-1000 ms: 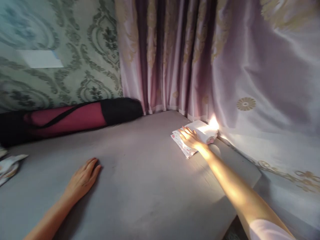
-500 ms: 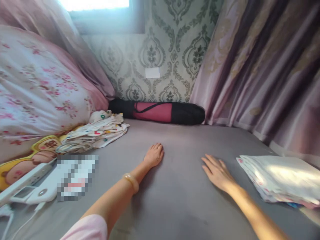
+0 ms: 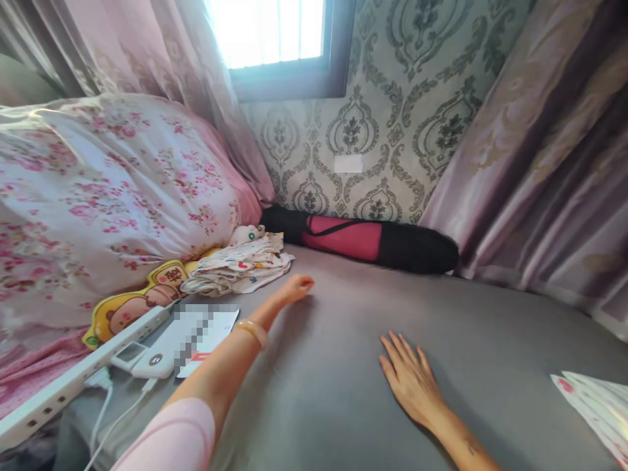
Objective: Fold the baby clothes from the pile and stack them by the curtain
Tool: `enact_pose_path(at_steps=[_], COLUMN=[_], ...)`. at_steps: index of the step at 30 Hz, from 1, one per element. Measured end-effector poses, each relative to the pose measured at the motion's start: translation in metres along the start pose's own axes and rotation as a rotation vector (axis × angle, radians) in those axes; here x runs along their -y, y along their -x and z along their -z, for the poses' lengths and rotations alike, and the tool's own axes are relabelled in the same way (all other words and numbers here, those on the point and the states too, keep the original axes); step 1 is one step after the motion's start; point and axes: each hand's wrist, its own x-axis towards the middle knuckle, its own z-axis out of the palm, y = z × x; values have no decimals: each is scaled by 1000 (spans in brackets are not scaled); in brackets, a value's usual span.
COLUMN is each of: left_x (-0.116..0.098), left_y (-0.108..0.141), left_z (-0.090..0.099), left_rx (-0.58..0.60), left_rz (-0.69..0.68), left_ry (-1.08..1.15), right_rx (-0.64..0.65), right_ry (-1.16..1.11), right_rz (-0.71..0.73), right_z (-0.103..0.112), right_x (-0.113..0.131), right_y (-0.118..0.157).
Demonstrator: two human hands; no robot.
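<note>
My left hand [image 3: 297, 288], with a pale bangle [image 3: 253, 332] on its wrist, is over the grey bed sheet [image 3: 324, 373], just right of the folded patterned cloth [image 3: 240, 265]. Its fingers are curled in and nothing shows in them; the palm side is hidden. Lying flat on the sheet, my right hand [image 3: 412, 379] has its fingers spread and holds nothing. To its right, a folded white cloth stack [image 3: 591, 405] is cut off by the picture's edge.
A black and red roll bag [image 3: 343, 239] lies along the wall. On the left are a floral bedding pile [image 3: 127, 190], a yellow cartoon cushion [image 3: 130, 311], a white power strip [image 3: 83, 376] with cables and a white device [image 3: 159, 353]. Curtains [image 3: 530, 196] hang at the right.
My left hand has gone from flat to curled, and now sits closer to the patterned cloth. My right hand remains spread on the sheet. The view has turned left.
</note>
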Motion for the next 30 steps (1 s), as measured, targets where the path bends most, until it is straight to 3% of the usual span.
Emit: enact_pose_path(at_steps=[6,10,15,20,23,27,28,30], left_x=[80,112,127,120,115,117,119,125], left_y=[10,19,21,19,18,18,19,22], left_z=[108,150,156,152,160,173,176,182], left_rx=[-284,-324,-167,-186,-178,-22,-22,-137], left_rz=[312,448,534,496,492,473,474,510], left_ry=[-193,-309,-436,-506,-470,-336,-321,-338], right_rx=[4,10,4,-34,-46,-41,-35,-23], right_ry=[17,27,14,-11,-16,-3,2,10], right_rz=[-15,-20,-26,-16,-8,-6,-7,-10], right_z=[1,2,2,0,-2,-2,-1,-1], right_x=[3,3,2,1,0,0,0,1], right_y=[0,-1,-1,0,1,0,0,0])
